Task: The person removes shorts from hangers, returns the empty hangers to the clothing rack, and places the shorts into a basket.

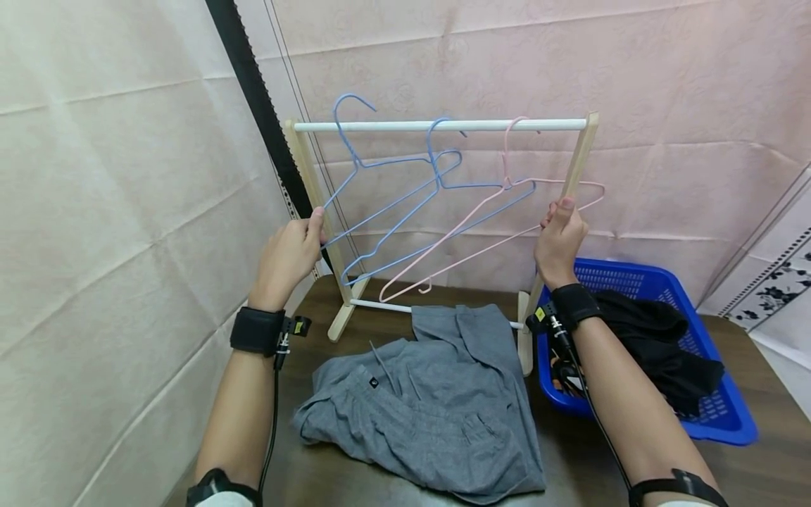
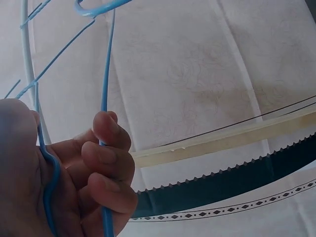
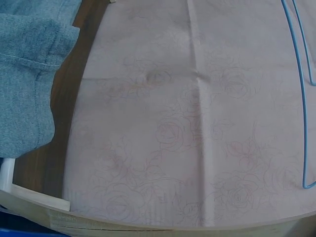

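Note:
My left hand (image 1: 288, 253) grips the end of a blue hanger (image 1: 393, 163), fingers curled round its wire in the left wrist view. That hanger's hook rises above the white rod of the rack (image 1: 386, 127). A second blue hanger (image 1: 472, 186) and a pink hanger (image 1: 557, 181) hang from the rod by their hooks. With my right hand (image 1: 560, 243) I hold the rack's right wooden post (image 1: 579, 158); this hand is outside the right wrist view. Grey drawstring bottoms (image 1: 443, 415) lie in front of the rack, their upper end over its lower bar.
A blue basket (image 1: 728, 394) holding black clothing (image 1: 659, 352) stands at the right, partly behind my right forearm. Pale patterned cloth (image 1: 684, 105) covers the walls behind and at the left. Everything stands on a brown wooden table (image 1: 285, 451).

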`<state>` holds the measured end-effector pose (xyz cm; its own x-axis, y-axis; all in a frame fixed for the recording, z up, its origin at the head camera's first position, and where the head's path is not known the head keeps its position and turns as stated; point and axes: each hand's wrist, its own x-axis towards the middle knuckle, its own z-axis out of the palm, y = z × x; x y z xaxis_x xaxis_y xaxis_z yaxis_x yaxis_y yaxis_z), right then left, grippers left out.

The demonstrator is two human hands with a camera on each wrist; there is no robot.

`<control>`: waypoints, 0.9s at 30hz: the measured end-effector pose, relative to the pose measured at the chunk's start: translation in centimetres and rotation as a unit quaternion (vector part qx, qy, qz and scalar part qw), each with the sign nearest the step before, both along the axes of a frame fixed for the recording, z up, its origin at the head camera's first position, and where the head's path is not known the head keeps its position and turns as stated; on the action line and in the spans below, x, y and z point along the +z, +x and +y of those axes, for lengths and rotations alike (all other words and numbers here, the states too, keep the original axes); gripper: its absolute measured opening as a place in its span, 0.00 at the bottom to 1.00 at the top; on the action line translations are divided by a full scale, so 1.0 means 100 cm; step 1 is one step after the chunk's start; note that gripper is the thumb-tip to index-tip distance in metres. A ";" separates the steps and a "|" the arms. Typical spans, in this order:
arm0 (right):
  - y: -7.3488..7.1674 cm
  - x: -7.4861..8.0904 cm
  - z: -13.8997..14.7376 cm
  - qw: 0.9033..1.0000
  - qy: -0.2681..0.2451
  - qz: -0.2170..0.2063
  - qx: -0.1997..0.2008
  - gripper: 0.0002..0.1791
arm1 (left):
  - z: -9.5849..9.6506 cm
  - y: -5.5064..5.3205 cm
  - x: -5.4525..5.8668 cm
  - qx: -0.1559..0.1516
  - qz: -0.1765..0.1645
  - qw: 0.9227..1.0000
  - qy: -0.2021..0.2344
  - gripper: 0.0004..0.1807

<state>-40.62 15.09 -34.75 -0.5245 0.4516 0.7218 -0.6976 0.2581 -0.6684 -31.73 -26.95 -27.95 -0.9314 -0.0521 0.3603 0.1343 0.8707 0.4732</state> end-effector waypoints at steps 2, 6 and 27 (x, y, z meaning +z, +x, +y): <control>0.000 -0.001 0.000 1.000 0.003 0.000 -0.003 0.54 | 0.001 -0.002 0.001 0.000 -0.005 1.000 -0.003 0.51; -0.001 -0.001 0.001 1.000 0.001 -0.003 -0.007 0.54 | 0.003 -0.004 0.003 -0.008 -0.014 1.000 -0.010 0.50; -0.002 0.000 0.000 1.000 0.005 0.002 -0.008 0.52 | 0.005 -0.009 -0.010 -0.017 -0.049 0.998 -0.040 0.50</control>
